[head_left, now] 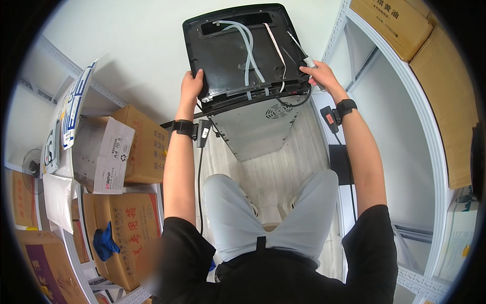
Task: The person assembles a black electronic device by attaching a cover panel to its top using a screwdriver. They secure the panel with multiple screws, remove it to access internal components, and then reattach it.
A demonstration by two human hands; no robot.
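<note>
A black plastic panel (223,53) is tilted up at the top of a grey metal cabinet (253,129) in front of me. Two pale hoses (249,45) and a flat white ribbon cable (275,44) run down over its inner face. My left hand (192,85) grips the panel's left edge, thumb on the inner side. At the right edge, my right hand (324,76) holds a screwdriver (310,62) with a grey handle, its thin shaft pointing up and left. The right thumb also rests at the panel's edge. A black cable (304,100) loops below that hand.
Shelving on the left carries cardboard boxes (121,223), a white-sided carton (115,157) and a blue cloth (105,242). More boxes (390,25) stand on the right-hand rack (405,66). Black straps with small devices circle both wrists, their cables hanging down. My knees are close to the cabinet.
</note>
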